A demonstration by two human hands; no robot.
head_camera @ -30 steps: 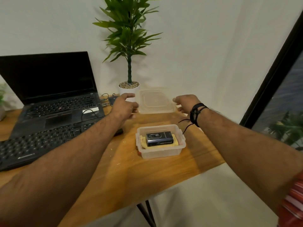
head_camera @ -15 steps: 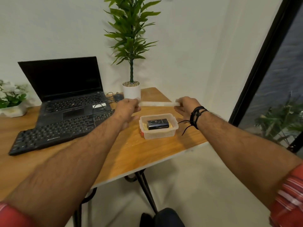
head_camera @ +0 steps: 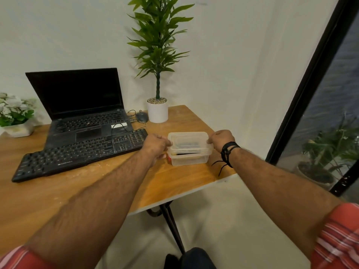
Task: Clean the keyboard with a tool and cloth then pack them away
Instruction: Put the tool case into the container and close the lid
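Both hands out over the right end of a wooden table (head_camera: 180, 179), one at each short end of a clear plastic container (head_camera: 189, 159). Left hand (head_camera: 155, 145) at the container's 9 o'clock side, fingers curled round the end of a translucent lid (head_camera: 187, 139), knuckles up. Right hand (head_camera: 221, 138) at the 3 o'clock side, likewise curled and gripping the opposite end of the lid; black cord bracelet (head_camera: 227, 152) on that wrist, loose ends hanging. Lid lying flat across the container's rim, whether fully seated cannot be told. Inside, seen dimly through the plastic, a dark oblong tool (head_camera: 186, 146), and a trace of something pale yellow beneath it, too blurred to name for certain; a spot of red at the container's lower left corner.

Black keyboard (head_camera: 81, 154) at 9 o'clock from the container, running diagonally, its right end just beside the left hand. Open black laptop (head_camera: 85, 111) behind the keyboard, toward 10 o'clock, screen dark, a thin black cable looping over its right palm rest. Dark mouse (head_camera: 141, 117) at 11 o'clock, close to a white pot (head_camera: 157, 112) with a tall green plant at 12 o'clock, against the wall. Small white planter with flowers (head_camera: 13, 117) at the far left edge. Red striped sleeves at the bottom corners
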